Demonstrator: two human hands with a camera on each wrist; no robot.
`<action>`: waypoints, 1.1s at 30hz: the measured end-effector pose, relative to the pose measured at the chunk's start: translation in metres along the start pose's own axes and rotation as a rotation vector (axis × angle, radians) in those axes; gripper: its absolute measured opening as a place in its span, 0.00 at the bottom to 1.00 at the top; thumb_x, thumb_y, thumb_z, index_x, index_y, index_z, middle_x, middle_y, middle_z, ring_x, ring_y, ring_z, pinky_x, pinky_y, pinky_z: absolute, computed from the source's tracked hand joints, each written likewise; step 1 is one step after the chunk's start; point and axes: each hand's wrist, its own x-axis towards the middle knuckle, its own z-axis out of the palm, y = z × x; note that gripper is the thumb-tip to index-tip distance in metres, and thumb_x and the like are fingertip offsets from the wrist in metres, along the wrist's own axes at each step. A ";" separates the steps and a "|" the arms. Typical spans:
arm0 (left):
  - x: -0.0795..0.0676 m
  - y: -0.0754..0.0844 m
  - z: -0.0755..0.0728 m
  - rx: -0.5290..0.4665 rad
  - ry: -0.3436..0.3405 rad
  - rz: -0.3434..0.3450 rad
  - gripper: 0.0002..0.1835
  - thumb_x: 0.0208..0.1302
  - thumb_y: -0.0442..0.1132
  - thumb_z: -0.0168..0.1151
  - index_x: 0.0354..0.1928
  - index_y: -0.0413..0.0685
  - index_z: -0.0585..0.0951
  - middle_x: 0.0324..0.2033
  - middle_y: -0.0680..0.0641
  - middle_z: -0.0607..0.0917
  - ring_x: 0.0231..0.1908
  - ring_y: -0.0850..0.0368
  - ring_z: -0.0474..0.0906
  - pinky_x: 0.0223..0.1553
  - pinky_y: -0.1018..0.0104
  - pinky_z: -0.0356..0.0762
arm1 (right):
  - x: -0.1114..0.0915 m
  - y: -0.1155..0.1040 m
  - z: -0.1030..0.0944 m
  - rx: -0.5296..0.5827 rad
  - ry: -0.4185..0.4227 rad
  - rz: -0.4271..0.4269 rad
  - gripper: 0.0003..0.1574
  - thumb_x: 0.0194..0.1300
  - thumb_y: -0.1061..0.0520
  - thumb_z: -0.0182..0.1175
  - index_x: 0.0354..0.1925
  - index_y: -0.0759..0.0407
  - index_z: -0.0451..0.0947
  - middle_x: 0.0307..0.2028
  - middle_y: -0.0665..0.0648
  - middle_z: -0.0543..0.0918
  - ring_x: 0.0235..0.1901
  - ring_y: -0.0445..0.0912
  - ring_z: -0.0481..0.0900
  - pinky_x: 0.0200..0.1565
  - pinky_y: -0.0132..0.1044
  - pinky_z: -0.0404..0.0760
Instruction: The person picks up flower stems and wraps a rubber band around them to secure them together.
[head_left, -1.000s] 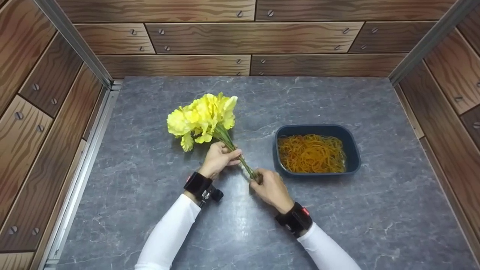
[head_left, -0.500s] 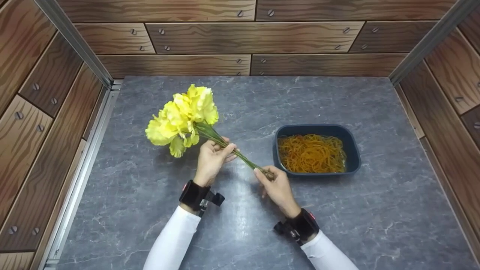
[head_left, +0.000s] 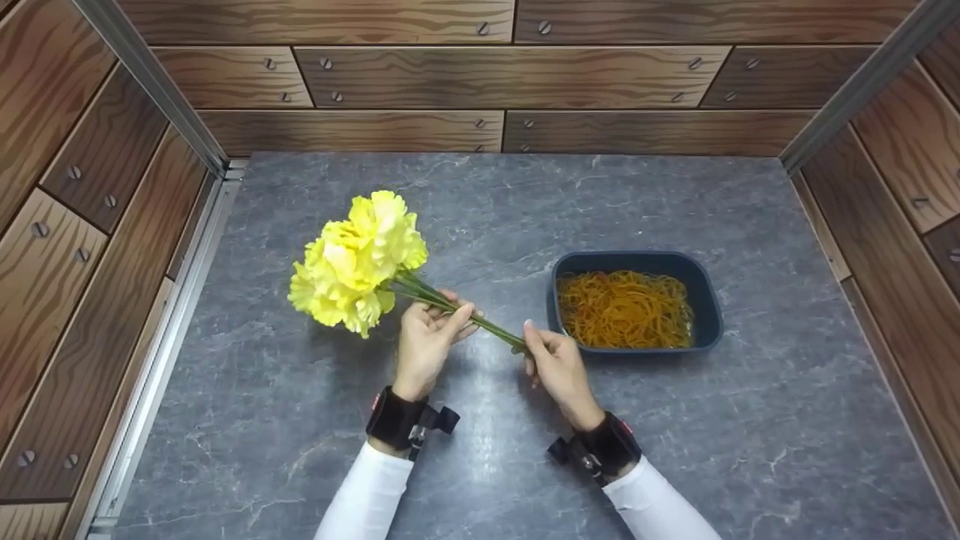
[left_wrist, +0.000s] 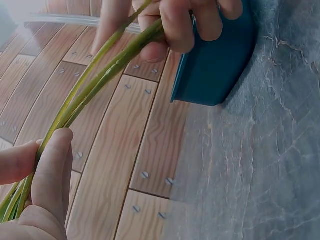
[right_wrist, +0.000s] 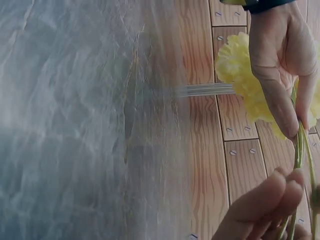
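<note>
A bunch of yellow flowers (head_left: pixel 356 262) with long green stems is held above the table, its blooms to the left. My left hand (head_left: pixel 427 341) pinches the stems below the blooms between thumb and fingers; in the left wrist view the stems (left_wrist: pixel 85 95) run from this grip up to the other hand. Nearer the stem ends, my right hand (head_left: pixel 556 371) grips them with thumb and fingers. One stem bows slightly away from the others in the right wrist view, where the blooms (right_wrist: pixel 245 80) show partly behind the left hand.
To the right of the right hand sits a dark blue tub (head_left: pixel 709 300) full of orange-yellow rubber bands (head_left: pixel 626 309). Wood-patterned walls (head_left: pixel 397 79) border the grey marbled table (head_left: pixel 787 420) on the back and sides.
The bunch swung leftward and tilted flatter, then its blooms dipped slightly toward me. My right hand shifted a little right, still on the stem ends; the left hand kept its grip. The tub stayed put.
</note>
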 end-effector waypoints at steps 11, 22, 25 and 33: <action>-0.016 -0.009 0.003 -0.052 -0.009 -0.006 0.15 0.68 0.22 0.64 0.54 0.25 0.75 0.39 0.45 0.93 0.41 0.58 0.92 0.51 0.60 0.95 | -0.002 0.005 0.000 -0.308 0.043 -0.224 0.36 0.82 0.48 0.56 0.16 0.62 0.70 0.13 0.44 0.65 0.15 0.34 0.57 0.19 0.25 0.54; -0.028 -0.013 0.006 -0.093 0.032 0.037 0.06 0.68 0.21 0.64 0.45 0.31 0.80 0.37 0.44 0.94 0.39 0.56 0.93 0.48 0.59 0.96 | -0.004 -0.001 0.004 -0.480 0.106 -0.267 0.35 0.81 0.45 0.57 0.14 0.52 0.66 0.14 0.42 0.63 0.16 0.38 0.60 0.20 0.28 0.56; -0.029 -0.013 0.006 -0.097 0.045 0.055 0.06 0.68 0.21 0.64 0.45 0.29 0.80 0.37 0.42 0.94 0.39 0.55 0.93 0.47 0.59 0.96 | -0.005 -0.002 0.005 -0.506 0.112 -0.249 0.36 0.81 0.42 0.56 0.14 0.51 0.69 0.14 0.41 0.65 0.16 0.39 0.63 0.20 0.29 0.58; -0.030 -0.011 0.002 -0.096 0.048 0.078 0.07 0.68 0.20 0.63 0.46 0.26 0.78 0.36 0.44 0.94 0.38 0.56 0.93 0.46 0.59 0.96 | -0.005 -0.009 -0.003 -0.500 -0.027 -0.304 0.33 0.82 0.48 0.55 0.16 0.52 0.72 0.14 0.42 0.66 0.16 0.35 0.60 0.19 0.26 0.57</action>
